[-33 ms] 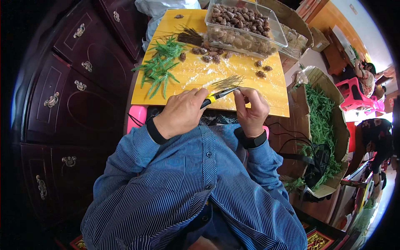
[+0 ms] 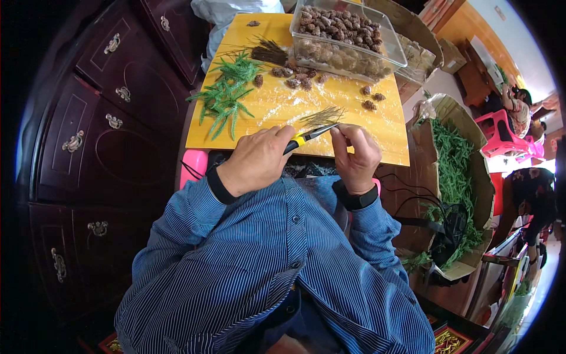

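Note:
My left hand (image 2: 259, 154) is closed round the yellow-and-black handles of long-nose pliers (image 2: 311, 135), whose jaws point right. At the tip of the jaws, my right hand (image 2: 357, 152) is pinched with fingers curled. A bit of something brown shows between those fingers, too hidden to name. Just beyond the pliers lies a small bunch of thin, wire-like stems (image 2: 323, 116) on the yellow board (image 2: 271, 127). Several loose pine cones (image 2: 303, 79) lie farther back, and green artificial sprigs (image 2: 227, 88) are spread at the left.
A clear plastic tub (image 2: 348, 56) full of pine cones stands at the board's far right. Dark thin stems (image 2: 268, 53) lie beside it. On the right, a cardboard box (image 2: 483, 177) holds green foliage. Dark wooden drawers (image 2: 112, 153) line the left. Other people are at the far right.

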`<state>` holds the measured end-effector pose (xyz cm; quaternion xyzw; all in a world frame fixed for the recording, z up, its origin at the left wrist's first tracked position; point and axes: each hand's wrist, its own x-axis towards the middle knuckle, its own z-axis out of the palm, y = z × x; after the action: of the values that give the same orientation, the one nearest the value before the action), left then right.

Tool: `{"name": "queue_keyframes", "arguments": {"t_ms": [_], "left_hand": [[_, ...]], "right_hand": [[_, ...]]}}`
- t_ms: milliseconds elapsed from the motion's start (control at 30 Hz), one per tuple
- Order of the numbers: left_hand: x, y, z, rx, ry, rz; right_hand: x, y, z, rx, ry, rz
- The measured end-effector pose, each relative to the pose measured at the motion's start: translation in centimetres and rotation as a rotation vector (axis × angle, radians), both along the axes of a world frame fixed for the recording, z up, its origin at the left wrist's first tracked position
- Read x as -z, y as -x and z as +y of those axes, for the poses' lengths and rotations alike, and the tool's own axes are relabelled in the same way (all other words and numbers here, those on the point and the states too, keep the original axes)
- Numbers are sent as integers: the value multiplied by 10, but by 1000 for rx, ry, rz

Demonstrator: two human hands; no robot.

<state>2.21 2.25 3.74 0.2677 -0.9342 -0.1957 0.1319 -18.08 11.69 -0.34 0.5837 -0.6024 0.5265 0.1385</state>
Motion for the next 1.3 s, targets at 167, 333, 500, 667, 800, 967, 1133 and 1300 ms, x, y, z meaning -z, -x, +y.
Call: {"name": "queue_keyframes", "arguments": {"t_ms": [167,333,500,667,800,967,1133,1300], "left_hand": [[2,1,-1,7,-37,-28],[6,1,-3,4,-27,-22],[3,-5,-8,14,-30,-33],[1,-5,-9,52,-29,-56],[-1,-3,-7,56,-31,-37],[-3,2,-5,41,-52,13],[2,2,-6,63,-135,105],[-5,-1,-4,93,-238,87]], "right_hand": [[-3,2,-2,66,41,201],[-1,0,0,18,-34,54],[-11,4,5,-312,-295,-769],[2,25,9,-754,-567,-1355],[10,32,9,-843,-530,-1420],[21,12,0,-867,-289,-1444],[25,-10,-5,-684,22,-1252],[28,-8,-7,-470,158,-757]]}}
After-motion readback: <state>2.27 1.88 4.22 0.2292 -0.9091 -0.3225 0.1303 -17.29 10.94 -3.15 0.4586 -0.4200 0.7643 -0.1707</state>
